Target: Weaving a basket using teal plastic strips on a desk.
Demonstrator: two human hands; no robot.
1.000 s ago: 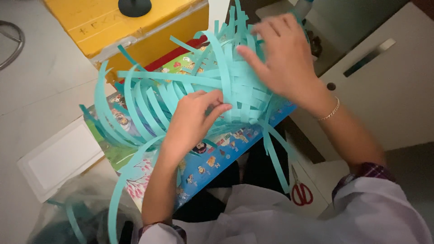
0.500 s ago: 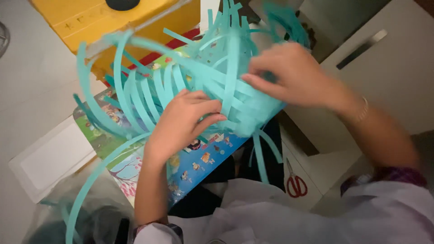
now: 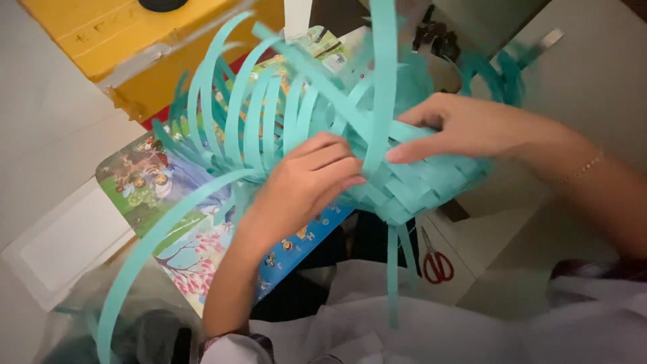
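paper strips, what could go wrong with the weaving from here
The long loose teal strips arch freely away from the woven patch, so they may tangle or crease. The left hand and right hand grip only the middle, so the weave's outer edges could slip apart. The red-handled scissors lie just below the dangling strip ends, which might snag on them.

Warm indoor light, soft shadows, motion blur throughout, edges softest, no harsh glare

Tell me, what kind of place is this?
Probably a home or classroom craft corner: both hands work a woven piece of teal paper strips over a colourful picture box, with red-handled scissors and a yellow box nearby.
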